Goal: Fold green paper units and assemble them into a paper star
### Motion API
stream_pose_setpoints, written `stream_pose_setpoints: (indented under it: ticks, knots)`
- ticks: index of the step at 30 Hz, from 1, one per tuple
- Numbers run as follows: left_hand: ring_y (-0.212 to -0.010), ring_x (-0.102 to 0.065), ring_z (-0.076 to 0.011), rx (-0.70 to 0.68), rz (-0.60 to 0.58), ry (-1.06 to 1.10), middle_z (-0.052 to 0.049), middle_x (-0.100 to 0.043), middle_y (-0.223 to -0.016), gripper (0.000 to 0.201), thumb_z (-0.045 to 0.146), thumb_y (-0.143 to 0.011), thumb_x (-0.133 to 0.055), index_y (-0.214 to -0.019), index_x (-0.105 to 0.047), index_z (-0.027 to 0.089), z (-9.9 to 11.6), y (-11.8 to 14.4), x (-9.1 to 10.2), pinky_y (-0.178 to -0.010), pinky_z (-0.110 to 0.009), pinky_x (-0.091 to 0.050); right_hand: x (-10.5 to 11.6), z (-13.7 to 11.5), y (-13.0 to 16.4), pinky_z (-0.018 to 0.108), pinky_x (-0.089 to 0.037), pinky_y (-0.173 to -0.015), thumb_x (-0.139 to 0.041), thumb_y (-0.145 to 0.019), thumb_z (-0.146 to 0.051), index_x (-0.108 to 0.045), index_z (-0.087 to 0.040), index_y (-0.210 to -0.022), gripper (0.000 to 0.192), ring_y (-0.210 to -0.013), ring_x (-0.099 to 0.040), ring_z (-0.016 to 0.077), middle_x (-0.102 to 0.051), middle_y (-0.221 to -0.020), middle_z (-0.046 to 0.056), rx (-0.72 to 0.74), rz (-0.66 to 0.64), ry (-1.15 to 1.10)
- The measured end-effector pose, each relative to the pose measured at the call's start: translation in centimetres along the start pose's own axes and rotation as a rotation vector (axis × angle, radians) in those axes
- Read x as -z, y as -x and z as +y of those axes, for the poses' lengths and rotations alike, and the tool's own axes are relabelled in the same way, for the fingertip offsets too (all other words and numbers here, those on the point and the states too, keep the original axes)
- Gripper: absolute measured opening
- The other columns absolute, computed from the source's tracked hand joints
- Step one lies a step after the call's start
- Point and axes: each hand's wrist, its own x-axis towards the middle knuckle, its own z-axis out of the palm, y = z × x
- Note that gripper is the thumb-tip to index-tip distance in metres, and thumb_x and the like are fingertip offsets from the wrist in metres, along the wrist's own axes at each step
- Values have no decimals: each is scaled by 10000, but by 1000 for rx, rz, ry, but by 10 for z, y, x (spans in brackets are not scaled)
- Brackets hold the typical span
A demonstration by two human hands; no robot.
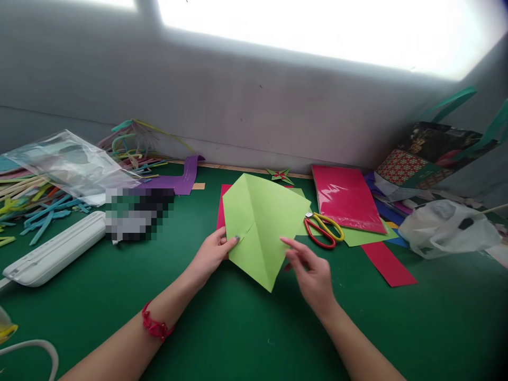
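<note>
A light green sheet of paper (265, 222) with crease lines is tilted up over the table at centre, its pointed corner towards me. My left hand (214, 251) pinches its left edge, thumb on the front and fingers behind. At the right edge is my right hand (311, 270), fingers apart, with the index fingertip over the paper's edge; I cannot tell whether it touches. Behind the sheet, a red paper (221, 211) shows in part. Scissors (323, 230) with red and yellow handles lie just to the right. A small green and red paper star (280, 175) rests beyond the sheet.
On the right are a red paper pack (347, 198), a red strip (391, 264), a crumpled plastic bag (448, 230) and a patterned bag (416, 164). The left has coloured strips (47, 211), a clear sleeve (75, 164), purple paper (180, 182) and a white power strip (55, 248).
</note>
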Motion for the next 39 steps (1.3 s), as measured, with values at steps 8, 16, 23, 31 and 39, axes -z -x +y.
stream_pose_setpoints:
  ticks: [8, 16, 23, 31, 39]
  knots:
    - [-869, -616, -254, 31, -128, -209, -77, -667, -970, 502, 485, -651, -636, -1032, -605, 160, 0, -17, 43, -735, -340, -488, 65, 18, -35, 290, -536, -595, -454, -849, -293, -573, -235, -1096, 281, -873, -589, 188, -615, -1003, 60, 69, 417, 250]
    - [-694, -584, -204, -82, -41, -613, -29, -663, -789, 430, 548, -752, -461, -809, -665, 174, -4, -22, 52, -601, -276, -427, 28, 14, -24, 402, -374, -983, -379, -882, -181, -537, -302, -1166, 347, -1192, -420, 191, -508, -1255, 10, 463, -247, 533]
    - [-767, -584, -195, -309, 81, -937, -24, -662, -835, 305, 432, -813, -435, -826, -652, 218, -10, -30, 32, -668, -285, -429, -21, 16, -16, 435, -200, -1078, -333, -900, -377, -152, -248, -1389, 537, -1327, -146, 189, -229, -1432, 0, 479, -520, 757]
    - [-1289, -264, -192, -597, 96, -1398, -58, -307, -1409, 441, 263, -913, -225, -1343, -299, 196, -23, -13, -10, -1049, -426, -179, -24, 30, -14, 467, -149, -1071, -202, -905, -466, -129, -271, -1390, 527, -1331, -123, 181, -152, -1451, 2, 310, -555, 879]
    - [-1330, -128, -206, -433, 37, -1502, -65, -137, -1451, 542, 399, -905, -191, -1378, -206, 135, -40, -10, -20, -1070, -436, -133, -22, 31, -15, 531, -129, -1044, -168, -892, -512, -199, -377, -1356, 485, -1337, -67, 225, -141, -1456, -33, 232, -572, 945]
